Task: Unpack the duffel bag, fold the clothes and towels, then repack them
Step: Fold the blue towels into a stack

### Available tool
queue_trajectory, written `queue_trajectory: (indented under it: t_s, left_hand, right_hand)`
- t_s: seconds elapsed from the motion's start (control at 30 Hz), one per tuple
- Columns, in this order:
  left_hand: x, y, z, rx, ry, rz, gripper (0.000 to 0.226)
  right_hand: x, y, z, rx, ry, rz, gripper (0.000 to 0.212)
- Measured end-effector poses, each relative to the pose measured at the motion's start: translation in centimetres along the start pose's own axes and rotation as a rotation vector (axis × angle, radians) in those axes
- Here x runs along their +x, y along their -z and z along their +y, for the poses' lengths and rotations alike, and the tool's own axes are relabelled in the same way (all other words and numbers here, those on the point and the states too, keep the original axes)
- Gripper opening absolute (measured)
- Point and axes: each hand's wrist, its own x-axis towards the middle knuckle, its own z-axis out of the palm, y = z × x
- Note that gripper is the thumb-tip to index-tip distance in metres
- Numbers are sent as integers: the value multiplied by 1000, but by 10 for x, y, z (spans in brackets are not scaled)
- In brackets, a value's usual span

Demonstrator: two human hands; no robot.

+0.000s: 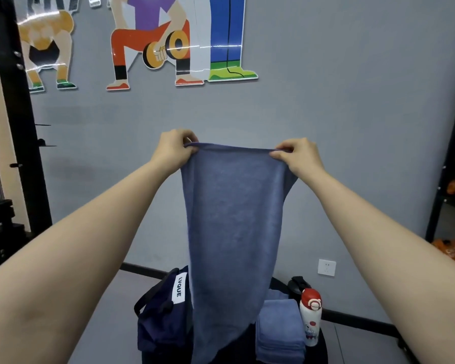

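A blue towel (pixel 231 232) hangs full length in front of me, held up by its top edge. My left hand (pixel 175 148) pinches the top left corner and my right hand (pixel 298 156) pinches the top right corner, arms stretched forward. Below, the navy duffel bag (pixel 160 319) with a white label sits on a dark surface, partly hidden behind the towel. A stack of folded blue towels (pixel 280 329) lies to the right of the hanging towel.
A white bottle with a red cap (pixel 310 316) stands beside the folded towels, a black object (pixel 297 283) behind it. A grey wall with cartoon stickers is straight ahead. A black rack post (pixel 19 122) stands left, shelving (pixel 449 164) right.
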Motion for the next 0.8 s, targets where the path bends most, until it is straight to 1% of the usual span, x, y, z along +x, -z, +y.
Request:
queue_trajectory:
  t_s: [0.2,0.3,0.4,0.53,0.67,0.8]
  left_hand:
    - [-4,5,3,21,1,1,15]
    - [-9,4,-1,18,31,-10,20]
    - [-14,1,-6,2,72,-11,28]
    - [-17,-4,-7,-7,105,0,37]
    - [-19,-9,-8,-21,121,13,32]
    - [-29,-18,-28,-3,162,-34,23]
  right_hand:
    - [-10,7,7,-147,-2,-90,23]
    - [-18,8,18,-220,-25,-110,21]
    - [-22,7,28,-212,-55,-59,18]
    - [-26,3,28,-154,-52,44,21]
    - [-29,-2,28,-89,-47,127,21]
    - [-35,-9,40,-100,-76,96,19]
